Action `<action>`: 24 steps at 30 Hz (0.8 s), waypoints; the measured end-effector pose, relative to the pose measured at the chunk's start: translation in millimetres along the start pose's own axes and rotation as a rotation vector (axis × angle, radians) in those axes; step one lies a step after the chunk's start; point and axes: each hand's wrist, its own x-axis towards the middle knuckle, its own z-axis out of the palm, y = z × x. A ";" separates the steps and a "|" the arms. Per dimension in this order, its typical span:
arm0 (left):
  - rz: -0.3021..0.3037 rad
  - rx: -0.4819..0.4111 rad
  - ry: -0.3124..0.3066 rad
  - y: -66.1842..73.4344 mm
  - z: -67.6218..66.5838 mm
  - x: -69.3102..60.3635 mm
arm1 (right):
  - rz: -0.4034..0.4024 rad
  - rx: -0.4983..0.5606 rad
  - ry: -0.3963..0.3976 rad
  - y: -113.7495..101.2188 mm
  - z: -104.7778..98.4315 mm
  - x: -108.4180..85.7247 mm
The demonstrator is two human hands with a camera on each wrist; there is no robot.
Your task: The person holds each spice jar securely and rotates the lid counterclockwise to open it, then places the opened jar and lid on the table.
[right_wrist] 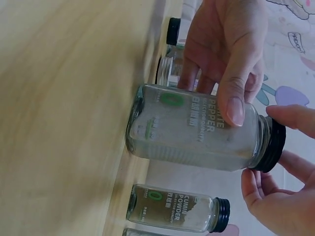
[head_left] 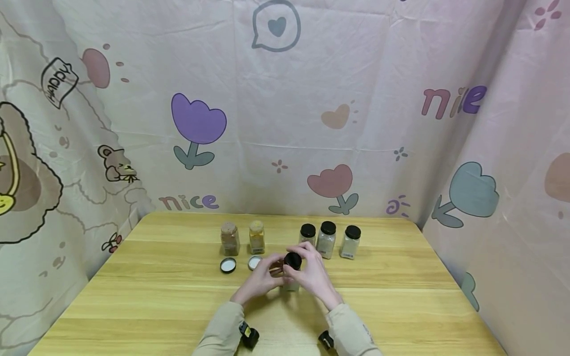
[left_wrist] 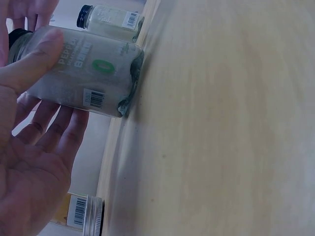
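The left hand [head_left: 263, 280] curls round the jar [right_wrist: 165, 128], likely slick, fragile glass, best held mid-body; atop it, the right hand [head_left: 314, 273] pinches the lid [right_wrist: 273, 143].

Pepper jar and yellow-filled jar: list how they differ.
The pepper jar wears a black cap; the yellow-filled jar has none on. The left hand grips the pepper jar and the right hand its cap; the yellow-filled jar stands untouched. Both are clear-walled.

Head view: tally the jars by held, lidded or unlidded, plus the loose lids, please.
Held black-lidded jar: 1
Standing black-lidded jars: 3
Jars without lids: 2
Loose lids: 2
Total: 8
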 end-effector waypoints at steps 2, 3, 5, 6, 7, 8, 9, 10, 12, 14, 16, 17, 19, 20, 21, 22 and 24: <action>0.000 0.013 0.006 -0.2 -0.1 -0.1 | 0.015 0.010 -0.017 -0.7 -0.7 0.0; -0.005 0.015 0.008 0.0 -0.1 -0.2 | 0.023 0.007 -0.020 -1.7 -1.3 -0.1; -0.010 0.022 0.011 0.4 -0.1 -0.7 | 0.043 -0.021 -0.020 -2.8 -1.4 -0.5; -0.010 0.025 0.012 0.8 -0.1 -1.1 | 0.051 -0.044 -0.014 -3.2 -1.0 -0.7; -0.014 0.028 0.013 1.2 -0.2 -1.4 | 0.056 -0.065 -0.008 -3.4 -0.5 -1.0; -0.014 0.028 0.013 1.4 -0.3 -1.6 | 0.056 -0.093 0.003 -3.5 0.1 -1.1; -0.017 0.026 0.011 1.4 -0.3 -1.9 | 0.055 -0.115 0.012 -3.2 0.6 -1.3; -0.016 0.027 0.012 1.2 -0.2 -2.1 | 0.052 -0.140 0.020 -2.8 1.3 -1.5; -0.013 0.029 0.011 1.3 0.0 -2.0 | 0.040 -0.172 0.028 -2.3 2.4 -1.7; -0.013 0.031 0.010 0.9 0.1 -1.6 | 0.026 -0.190 0.030 -2.2 2.6 -2.1; -0.009 0.041 0.009 1.2 0.1 -1.4 | 0.004 -0.202 0.029 -2.0 2.5 -2.2; -0.006 0.050 0.010 1.2 -0.1 -1.3 | -0.006 -0.201 0.028 -2.0 2.3 -2.1; -0.004 0.056 0.011 1.3 -0.2 -1.1 | -0.026 -0.195 0.026 -1.8 1.7 -1.8; -0.005 0.058 0.011 1.6 -0.4 -1.0 | -0.039 -0.185 0.024 -1.7 1.2 -1.5; -0.005 0.054 0.010 1.6 -0.5 -1.0 | -0.049 -0.172 0.020 -1.5 0.6 -1.2; -0.005 0.043 0.008 1.5 -0.5 -0.8 | -0.057 -0.155 0.012 -1.1 -0.2 -0.9; 0.005 0.028 0.002 1.1 -0.8 -0.7 | -0.078 -0.122 -0.004 0.2 -1.9 -0.4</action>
